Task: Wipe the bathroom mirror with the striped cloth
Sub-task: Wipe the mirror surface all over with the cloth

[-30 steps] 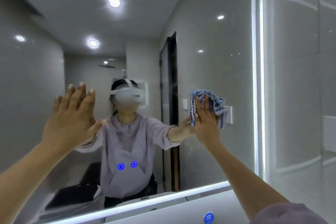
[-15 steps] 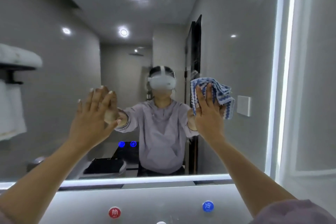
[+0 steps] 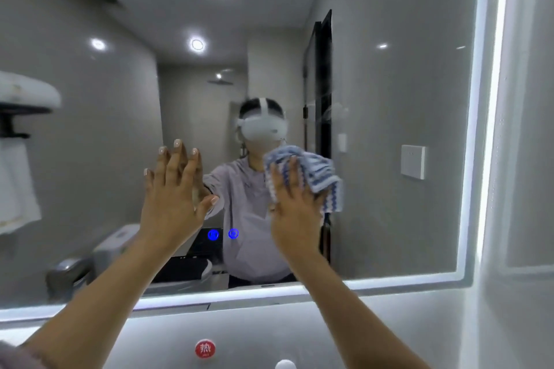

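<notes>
Head view: right hand (image 3: 295,213) flat on the striped cloth (image 3: 311,177), fingers spread, palm pressing the bunched blue-and-white cloth against the mirror (image 3: 389,99) at about mid height, slightly right of centre. Not a pinch grip, more a press-hold; cloth sticks out above and to the right of the fingers. Left hand (image 3: 172,201) is empty and spread wide, palm toward the glass left of the cloth hand; it looks braced on the mirror, but actual contact is hard to confirm. Lit edge strip (image 3: 487,99) runs down the right side and along the bottom. A red tap marker (image 3: 205,348) sits on the wall below the mirror. Progress, judged only from the glass: faint smeary streaks show near the dark door reflection above the cloth, so that patch likely needs more passes. Rest of the surface looks fairly even, cannot tell wiped from unwiped. Upper area, far left and right margin look out of current reach. Call it mid-task, wiping underway, not finished.
</notes>
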`<state>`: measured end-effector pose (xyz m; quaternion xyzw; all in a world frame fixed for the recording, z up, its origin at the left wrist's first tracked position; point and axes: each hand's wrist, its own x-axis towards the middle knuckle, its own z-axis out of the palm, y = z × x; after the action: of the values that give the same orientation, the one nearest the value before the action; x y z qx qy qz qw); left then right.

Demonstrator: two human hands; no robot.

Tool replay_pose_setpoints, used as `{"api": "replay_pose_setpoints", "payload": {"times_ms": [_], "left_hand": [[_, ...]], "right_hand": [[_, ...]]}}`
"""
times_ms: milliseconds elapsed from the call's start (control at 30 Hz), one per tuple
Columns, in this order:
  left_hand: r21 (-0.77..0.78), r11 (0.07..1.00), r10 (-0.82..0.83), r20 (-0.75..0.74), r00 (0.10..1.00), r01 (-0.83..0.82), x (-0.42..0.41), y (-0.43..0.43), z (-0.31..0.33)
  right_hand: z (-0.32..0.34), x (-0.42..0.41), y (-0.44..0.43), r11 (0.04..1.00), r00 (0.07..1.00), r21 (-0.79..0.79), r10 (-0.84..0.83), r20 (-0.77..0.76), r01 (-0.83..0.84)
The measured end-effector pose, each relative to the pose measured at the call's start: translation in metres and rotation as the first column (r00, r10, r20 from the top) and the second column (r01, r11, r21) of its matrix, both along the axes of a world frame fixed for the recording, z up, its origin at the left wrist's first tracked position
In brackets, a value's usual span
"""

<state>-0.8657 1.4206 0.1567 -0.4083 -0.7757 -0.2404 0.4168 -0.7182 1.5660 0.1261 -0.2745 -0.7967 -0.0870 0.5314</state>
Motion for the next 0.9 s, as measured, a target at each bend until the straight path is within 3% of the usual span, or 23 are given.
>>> {"api": "replay_pose_setpoints", "payload": {"times_ms": [267,433,533,633,733,833,900], "left_hand": [[0.016,1.0,-0.02,0.0,1.0,0.02,0.001,-0.001,-0.001],[-0.001,1.0,0.018,-0.005,1.0,-0.018,0.002,-0.001,0.0],[-0.013,0.999,0.034,-0.002,0.999,-0.034,0.004,-0.002,0.001],[-0.014,0.999,0.033,-0.014,0.999,-0.034,0.004,-0.002,0.001],[-0.002,1.0,0.029,-0.013,0.999,-0.029,0.006,-0.002,0.001],[-0.004,1.0,0.011,-0.007,1.0,-0.011,0.008,-0.002,0.001],[0.003,1.0,0.008,-0.012,1.0,-0.008,0.008,-0.001,0.001]], "right_hand": [[-0.021,-0.015,-0.028,0.99,0.985,0.045,0.131,0.116,-0.137],[-0.026,0.006,-0.002,0.981,0.985,0.147,0.105,0.138,-0.126],[-0.029,0.024,0.024,0.995,0.993,0.096,0.022,0.113,-0.033],[-0.019,0.053,0.048,1.0,1.0,0.003,-0.009,-0.017,0.009],[-0.008,0.066,0.056,0.991,0.999,-0.127,-0.045,-0.014,0.043],[-0.006,0.049,0.043,0.968,0.979,-0.249,-0.03,-0.204,-0.022],[-0.013,0.035,0.024,0.965,0.982,-0.26,-0.027,-0.188,-0.023]]}}
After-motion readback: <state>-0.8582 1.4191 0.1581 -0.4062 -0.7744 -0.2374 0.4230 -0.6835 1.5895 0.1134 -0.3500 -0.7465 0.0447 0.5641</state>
